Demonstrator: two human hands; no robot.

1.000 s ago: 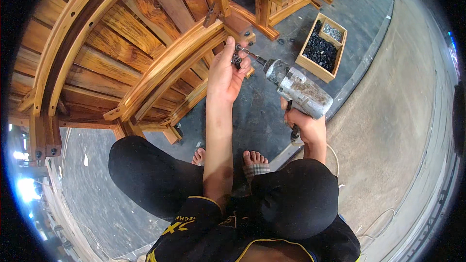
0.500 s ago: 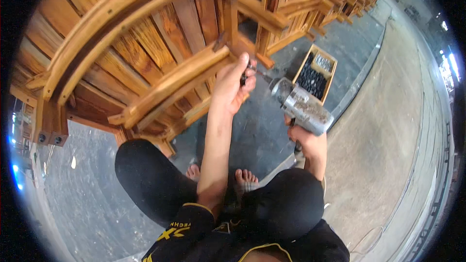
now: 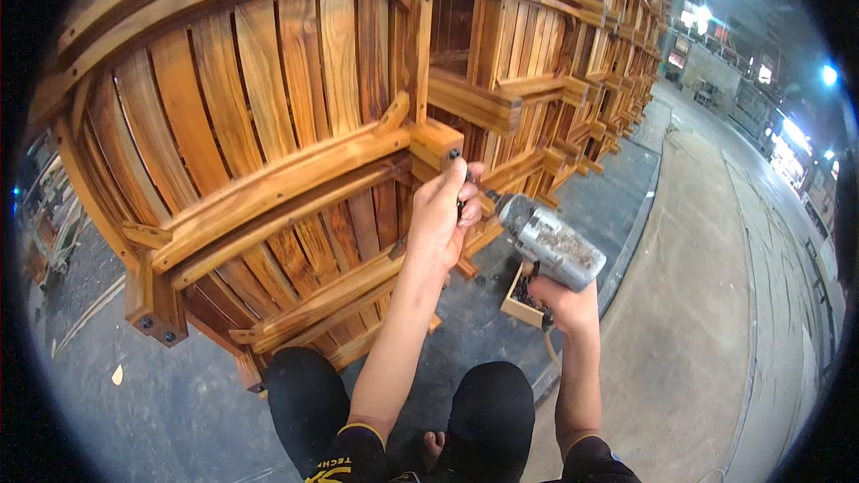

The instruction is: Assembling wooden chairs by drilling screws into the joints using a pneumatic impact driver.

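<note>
My right hand [image 3: 565,302] grips the handle of a silver-grey air impact wrench [image 3: 557,246], its nose aimed left toward my other hand. Closed beside the tool's tip, my left hand [image 3: 443,215] pinches small black pieces, too small and covered to name. Its fingertips are at the end of a wooden beam [image 3: 436,140], just under a dark round fastener or hole in the end face. That beam belongs to a large slatted wooden furniture piece [image 3: 295,98] with curved rails. Whether the wrench tip touches anything is hidden by my fingers.
A small wooden box [image 3: 522,309] of black parts sits on the floor below the wrench. More slatted wooden pieces [image 3: 546,45] stand in a row at the far right, beam ends jutting out. A hose [image 3: 555,353] hangs from the wrench handle.
My view has risen and tilted forward. Both hands have come up with the wrench, and my left fingertips have moved from lower down to the beam's end.
</note>
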